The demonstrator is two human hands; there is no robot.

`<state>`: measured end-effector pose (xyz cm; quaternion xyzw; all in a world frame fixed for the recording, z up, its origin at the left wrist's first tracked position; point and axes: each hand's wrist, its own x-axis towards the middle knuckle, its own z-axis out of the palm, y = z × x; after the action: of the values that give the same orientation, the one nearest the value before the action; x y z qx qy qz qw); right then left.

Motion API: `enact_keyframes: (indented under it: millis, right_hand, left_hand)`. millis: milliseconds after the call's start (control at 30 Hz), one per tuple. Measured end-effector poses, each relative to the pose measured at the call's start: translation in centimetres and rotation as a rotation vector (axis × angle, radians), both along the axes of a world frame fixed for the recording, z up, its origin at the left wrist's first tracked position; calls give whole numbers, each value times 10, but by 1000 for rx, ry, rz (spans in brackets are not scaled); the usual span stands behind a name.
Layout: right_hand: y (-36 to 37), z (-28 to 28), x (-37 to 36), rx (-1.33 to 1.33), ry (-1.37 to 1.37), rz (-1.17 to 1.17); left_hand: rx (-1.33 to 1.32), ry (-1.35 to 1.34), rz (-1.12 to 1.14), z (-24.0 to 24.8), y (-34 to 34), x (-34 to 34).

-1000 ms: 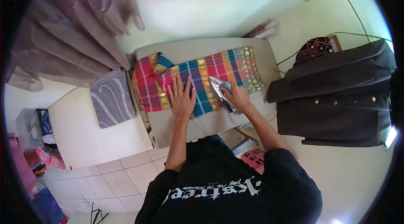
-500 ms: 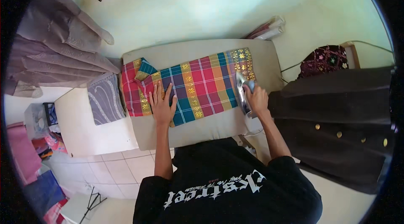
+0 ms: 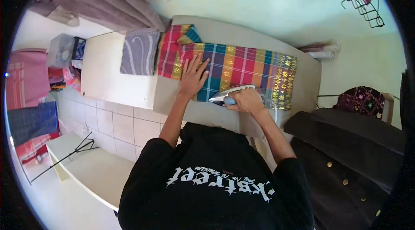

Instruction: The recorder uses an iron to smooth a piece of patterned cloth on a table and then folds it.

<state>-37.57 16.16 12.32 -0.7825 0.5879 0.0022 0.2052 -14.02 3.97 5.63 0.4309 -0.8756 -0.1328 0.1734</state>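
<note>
While gripping the clothes iron (image 3: 227,93) in the right hand (image 3: 250,100) at the near edge of the plaid, gold-patterned cloth (image 3: 242,63) on the beige padded board (image 3: 308,76), hold the weave taut under the splayed, flat left hand (image 3: 193,79), clear of the iron's tip.

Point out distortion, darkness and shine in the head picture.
Head view: the padded board bows along its far edge; head view: the dark garment melts into the lower-right black rim; head view: the iron glints along its metal side.

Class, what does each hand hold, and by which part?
Right hand: the clothes iron, by its handle. Left hand: nothing; it rests on plaid cloth.
</note>
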Motion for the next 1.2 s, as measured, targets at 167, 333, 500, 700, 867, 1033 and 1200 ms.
enact_keyframes:
  millis: [167, 333, 500, 700, 867, 1033, 1200]
  right_hand:
    - [-8, -3, -9, -65, 38, -153]
    - [-18, -4, 19, -127, 69, 17]
    - [-34, -8, 89, -97, 80, 39]
    - [-50, 4, 81, -124, 38, -158]
    - [-71, 2, 79, -186, 37, -481]
    - [-105, -3, 71, -226, 29, -520]
    - [-117, -18, 75, -271, -66, -562]
  left_hand:
    - [-72, -152, 78, -4, 4, 48]
    - [-100, -71, 163, -13, 7, 55]
    - [-121, -75, 147, -19, 5, 65]
    - [-84, -30, 144, -16, 4, 63]
    - [-120, -14, 157, -18, 2, 65]
    - [-39, 24, 147, -18, -1, 66]
    - [7, 92, 34, 9, -38, 49]
